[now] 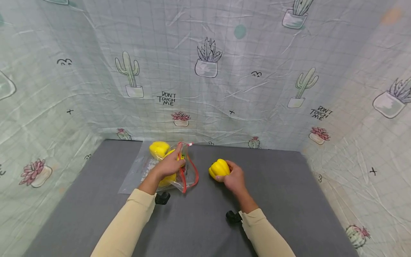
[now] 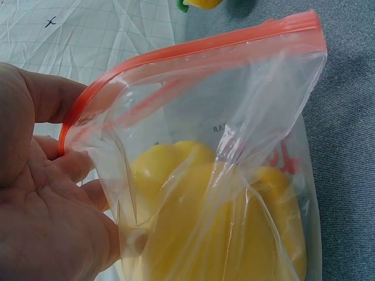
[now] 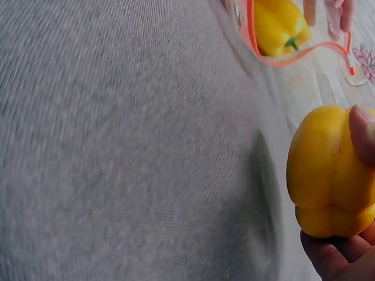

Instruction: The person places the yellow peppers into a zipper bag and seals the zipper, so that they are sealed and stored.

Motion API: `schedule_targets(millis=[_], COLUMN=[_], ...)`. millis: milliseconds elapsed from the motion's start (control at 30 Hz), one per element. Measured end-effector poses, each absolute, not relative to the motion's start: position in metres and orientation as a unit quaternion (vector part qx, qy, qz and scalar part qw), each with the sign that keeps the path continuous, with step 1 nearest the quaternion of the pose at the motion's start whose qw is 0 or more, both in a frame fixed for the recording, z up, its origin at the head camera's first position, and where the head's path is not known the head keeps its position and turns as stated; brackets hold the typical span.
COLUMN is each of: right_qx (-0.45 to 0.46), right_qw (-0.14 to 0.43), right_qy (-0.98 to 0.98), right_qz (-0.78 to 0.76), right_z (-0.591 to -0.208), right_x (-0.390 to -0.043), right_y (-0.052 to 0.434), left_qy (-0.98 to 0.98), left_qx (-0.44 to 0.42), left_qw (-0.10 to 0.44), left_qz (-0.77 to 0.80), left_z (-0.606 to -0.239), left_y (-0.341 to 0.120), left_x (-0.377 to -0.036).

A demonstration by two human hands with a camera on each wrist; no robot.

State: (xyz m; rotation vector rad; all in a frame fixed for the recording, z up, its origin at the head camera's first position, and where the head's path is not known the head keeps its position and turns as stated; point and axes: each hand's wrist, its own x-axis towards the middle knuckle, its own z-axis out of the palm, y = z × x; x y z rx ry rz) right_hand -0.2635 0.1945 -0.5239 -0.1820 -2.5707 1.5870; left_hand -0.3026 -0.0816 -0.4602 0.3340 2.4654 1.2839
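My left hand grips the mouth of a clear plastic zip bag, thumb and fingers at its red zip edge. The bag's mouth gapes toward the right. Yellow bell peppers lie inside it; in the right wrist view, one bagged pepper shows its green stem at the opening. My right hand holds another yellow bell pepper between thumb and fingers, a short way right of the bag. Part of this pepper is hidden by my thumb in the right wrist view.
A dark grey table lies beneath the hands. Pale cloth printed with cacti hangs behind it and along both sides. Black wrist devices sit at both cuffs.
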Motion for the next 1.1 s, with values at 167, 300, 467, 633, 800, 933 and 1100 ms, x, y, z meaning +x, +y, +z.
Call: schedule_targets(millis=[167, 300, 467, 633, 800, 933, 1100], right_qx=[-0.043, -0.040, -0.029, -0.017, -0.014, -0.004, 0.009], right_qw=[0.055, 0.051, 0.043, 0.042, 0.042, 0.039, 0.034], right_qy=[-0.848, -0.846, -0.847, -0.845, -0.844, -0.844, -0.841], right_qz=[0.526, 0.530, 0.530, 0.533, 0.535, 0.535, 0.540], right_z=[-0.518, -0.515, -0.516, -0.518, -0.517, -0.518, -0.516], right_x=[-0.262, -0.260, -0.258, -0.257, -0.255, -0.254, -0.252], right_y=[0.188, 0.183, 0.174, 0.165, 0.159, 0.153, 0.145], left_qy=[0.867, 0.867, 0.864, 0.863, 0.863, 0.865, 0.867], left_qx=[0.113, 0.114, 0.111, 0.118, 0.119, 0.113, 0.112], left_qw=[0.171, 0.168, 0.166, 0.167, 0.174, 0.174, 0.171], left_qz=[0.454, 0.455, 0.463, 0.462, 0.458, 0.457, 0.454], left_z=[-0.460, -0.460, -0.459, -0.458, -0.458, -0.459, -0.459], left_y=[-0.080, -0.078, -0.079, -0.080, -0.078, -0.079, -0.080], left_x=[-0.303, -0.303, -0.301, -0.301, -0.303, -0.301, -0.301])
